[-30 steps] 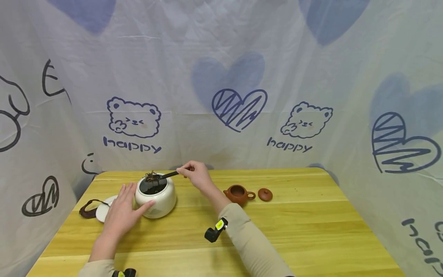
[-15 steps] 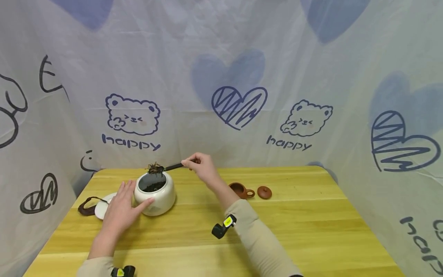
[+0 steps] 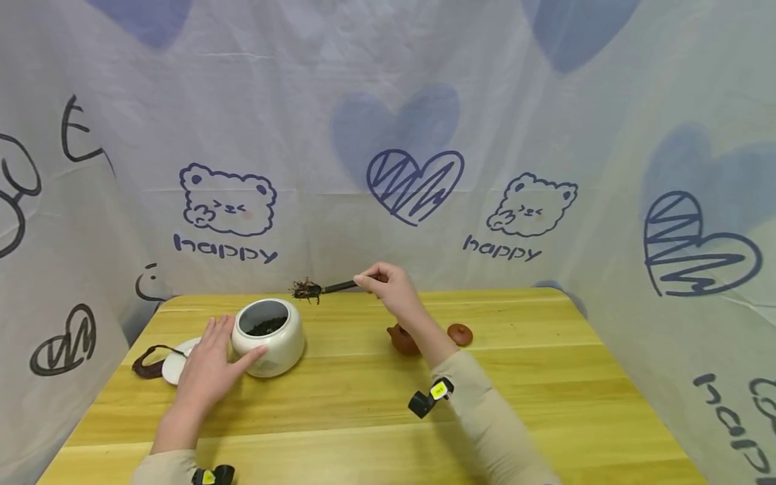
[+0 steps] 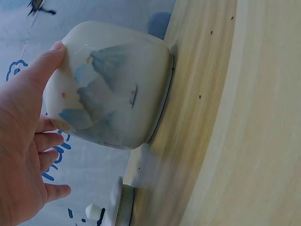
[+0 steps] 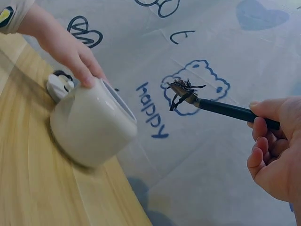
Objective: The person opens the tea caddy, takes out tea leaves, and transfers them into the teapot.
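Observation:
A white rounded tea jar (image 3: 274, 351) stands at the table's left with dark tea leaves (image 3: 268, 327) inside. The jar's side in the left wrist view shows a blue-grey mountain painting (image 4: 101, 80). My left hand (image 3: 211, 369) rests against the jar, thumb and fingers spread on either side near the rim. Between thumb and fingers, my right hand (image 3: 394, 293) pinches the black handle of a tea scoop (image 5: 225, 109). Curly dark leaves (image 3: 305, 290) lie heaped on its head, held in the air right of the jar. A brown clay teapot (image 3: 403, 341) is partly hidden behind my right forearm.
Right of the teapot lies its brown lid (image 3: 460, 335). The white jar lid (image 3: 174, 368) sits left of the jar, partly behind my left hand, beside a dark brown looped item (image 3: 147, 366). A printed white curtain (image 3: 327, 229) closes off the table's back.
My right hand has lifted the scoop with its leaves out of the jar and carried it rightward. The teapot is now more covered by my forearm. My left hand stays on the jar.

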Demonstrator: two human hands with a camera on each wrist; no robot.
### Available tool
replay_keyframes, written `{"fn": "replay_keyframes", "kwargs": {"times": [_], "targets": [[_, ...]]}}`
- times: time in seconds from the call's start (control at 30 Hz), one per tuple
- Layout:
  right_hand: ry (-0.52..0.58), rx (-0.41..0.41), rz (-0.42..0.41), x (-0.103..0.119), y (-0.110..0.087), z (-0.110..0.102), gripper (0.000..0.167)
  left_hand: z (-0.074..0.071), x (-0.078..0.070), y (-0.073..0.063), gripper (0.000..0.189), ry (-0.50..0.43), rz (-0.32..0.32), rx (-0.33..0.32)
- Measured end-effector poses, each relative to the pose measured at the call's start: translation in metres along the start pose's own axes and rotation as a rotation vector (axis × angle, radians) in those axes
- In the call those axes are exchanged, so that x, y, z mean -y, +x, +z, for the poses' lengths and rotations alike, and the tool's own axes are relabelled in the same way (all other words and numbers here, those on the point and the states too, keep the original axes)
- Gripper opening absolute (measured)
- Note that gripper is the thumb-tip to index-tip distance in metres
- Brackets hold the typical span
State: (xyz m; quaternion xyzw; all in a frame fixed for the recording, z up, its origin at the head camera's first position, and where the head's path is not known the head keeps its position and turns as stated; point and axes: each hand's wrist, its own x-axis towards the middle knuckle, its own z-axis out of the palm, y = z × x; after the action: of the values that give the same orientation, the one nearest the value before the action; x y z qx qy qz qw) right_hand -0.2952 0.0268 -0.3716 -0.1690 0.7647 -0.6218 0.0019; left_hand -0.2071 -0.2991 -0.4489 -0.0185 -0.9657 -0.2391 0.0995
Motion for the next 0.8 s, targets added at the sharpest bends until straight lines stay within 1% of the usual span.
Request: {"fn": "replay_keyframes", "kwargs": {"times": [0.17,0.3,0.43,0.6,0.67,0.8], "targets": [[-0.021,-0.022,0.041,-0.008,-0.007,-0.021,0.022,0.0,0.001,0.0,0.104,-0.002,-0.001,0.003],[-0.034,-0.058,0.078,-0.011,-0.015,-0.036,0.024,0.0,0.003,0.0,0.103,-0.001,0.006,-0.009],[-0.017,-0.095,0.101,-0.016,-0.023,-0.051,0.024,0.0,0.004,0.0,0.102,0.0,0.011,-0.012],[-0.008,-0.141,0.088,-0.027,-0.033,-0.069,0.021,0.0,0.004,0.0,0.103,-0.004,0.006,-0.008],[-0.026,-0.158,0.079,-0.03,-0.038,-0.075,0.021,0.001,0.003,0.001,0.103,-0.004,0.004,-0.006],[-0.055,-0.181,0.089,-0.039,-0.048,-0.088,0.02,0.003,0.003,0.001,0.103,-0.008,0.001,-0.001]]}}
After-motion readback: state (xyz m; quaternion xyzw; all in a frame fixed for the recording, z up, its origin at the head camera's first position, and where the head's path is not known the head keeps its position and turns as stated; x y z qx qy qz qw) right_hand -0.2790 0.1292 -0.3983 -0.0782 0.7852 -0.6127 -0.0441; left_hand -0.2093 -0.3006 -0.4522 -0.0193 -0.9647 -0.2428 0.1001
